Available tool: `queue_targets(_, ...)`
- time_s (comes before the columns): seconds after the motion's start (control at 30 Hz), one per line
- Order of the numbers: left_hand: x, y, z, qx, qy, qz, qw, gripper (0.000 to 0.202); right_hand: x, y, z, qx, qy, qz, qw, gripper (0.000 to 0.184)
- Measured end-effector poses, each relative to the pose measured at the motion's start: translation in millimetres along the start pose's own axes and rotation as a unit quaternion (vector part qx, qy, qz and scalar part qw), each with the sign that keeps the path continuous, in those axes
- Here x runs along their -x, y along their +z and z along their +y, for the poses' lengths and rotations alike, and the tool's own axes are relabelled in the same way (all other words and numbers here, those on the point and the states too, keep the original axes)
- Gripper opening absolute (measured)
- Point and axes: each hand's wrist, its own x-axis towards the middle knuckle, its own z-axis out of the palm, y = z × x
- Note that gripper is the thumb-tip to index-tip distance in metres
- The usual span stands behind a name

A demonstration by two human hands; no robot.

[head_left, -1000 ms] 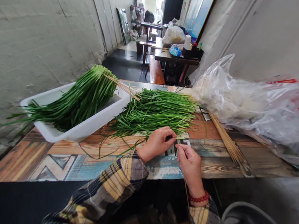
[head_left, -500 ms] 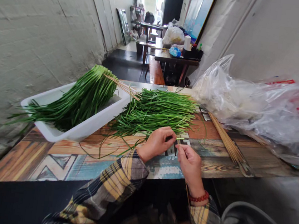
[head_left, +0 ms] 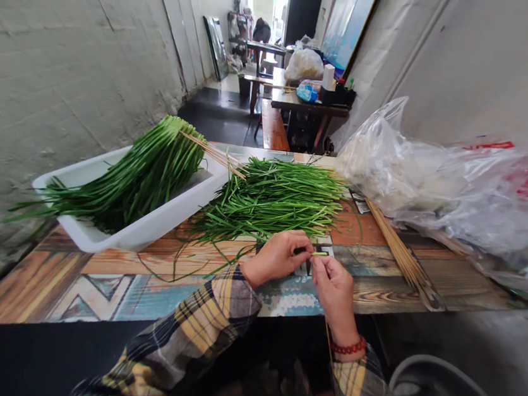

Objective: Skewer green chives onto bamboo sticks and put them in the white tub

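My left hand pinches a garlic chive whose pale green end sticks out past its fingertips. Close against it, my right hand is closed on a thin bamboo skewer, which runs down below the wrist. The two hands' fingertips meet at the chive end; the skewer's tip is hidden there. Just beyond them lies a loose pile of garlic chives, cut ends to the right. On the left, a white tray holds a thick bunch of chives with several skewers through its stem end.
A bundle of bamboo skewers lies on the patterned wooden table, right of my hands. Clear plastic bags fill the table's right end. A grey bucket stands below at right. Farther back are another table and a bent-over person.
My hands have come together, so that the chive end now sits right at my right fingertips. The view has shifted slightly; the pile and tray look the same.
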Motion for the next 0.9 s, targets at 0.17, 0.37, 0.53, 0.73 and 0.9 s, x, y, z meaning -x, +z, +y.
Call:
queue_targets(0.17,-2.7,-5.8,-5.3,-0.005,0.002,0.064,0.998,0.014,-0.7,0.2,-1.2,-0.012,0.019,-0.020,1.000,0.034)
queue_targets(0.37,-5.8,-10.1,-17.9,-0.158,-0.037,0.142,0.976,0.018,0.7,1.3,-2.6,0.003,0.006,-0.033,0.999,0.032)
queue_targets(0.53,-12.6,-10.7,-17.4,-0.326,-0.073,0.085,0.939,0.016,0.9,0.8,-6.0,0.029,-0.016,-0.037,0.999,0.032)
queue_targets(0.73,-23.3,-9.4,-12.2,-0.393,-0.068,0.052,0.916,0.015,0.5,0.8,-6.6,0.043,-0.015,-0.035,0.998,0.031)
queue_targets(0.9,-26.9,-7.3,-15.6,-0.399,-0.081,0.079,0.910,0.015,1.0,1.6,-7.1,0.041,-0.016,-0.036,0.998,0.032)
